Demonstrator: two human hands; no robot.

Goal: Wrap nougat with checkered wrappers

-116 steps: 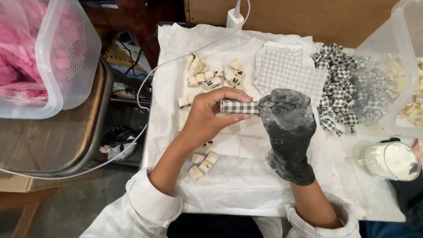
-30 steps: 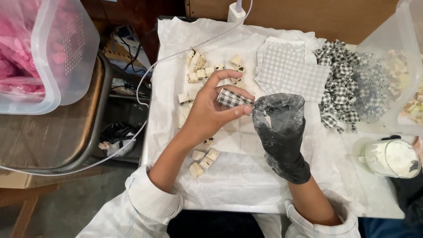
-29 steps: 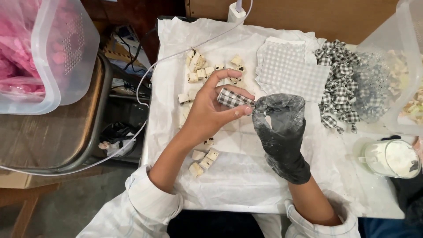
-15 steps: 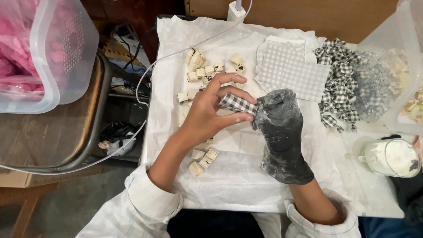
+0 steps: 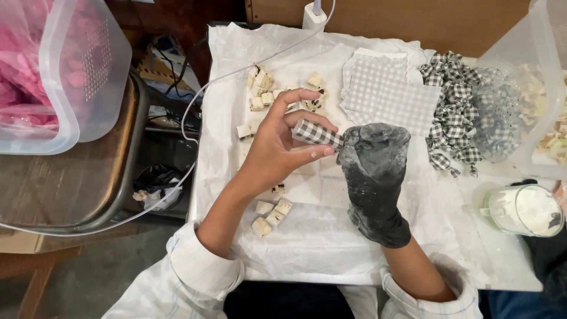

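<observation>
My left hand (image 5: 277, 145) is bare and pinches one end of a small black-and-white checkered fabric roll (image 5: 316, 134) above the white sheet (image 5: 319, 236). My right hand (image 5: 373, 177) wears a dark glove smeared with white paste and grips the roll's other end in a closed fist. Several small cream blocks (image 5: 270, 215) lie on the sheet just below my left wrist. More of them (image 5: 263, 91) are scattered beyond my left fingers.
Flat checkered fabric pieces (image 5: 384, 91) and a heap of checkered bows (image 5: 452, 112) lie at the back right. A clear tub (image 5: 534, 88) stands far right, a jar of white paste (image 5: 525, 210) near it. A pink-filled bin (image 5: 53, 71) sits on a metal stool at left.
Both hands have tilted and shifted slightly right with the roll, which now slants down toward the glove. My left fingers have spread a little.
</observation>
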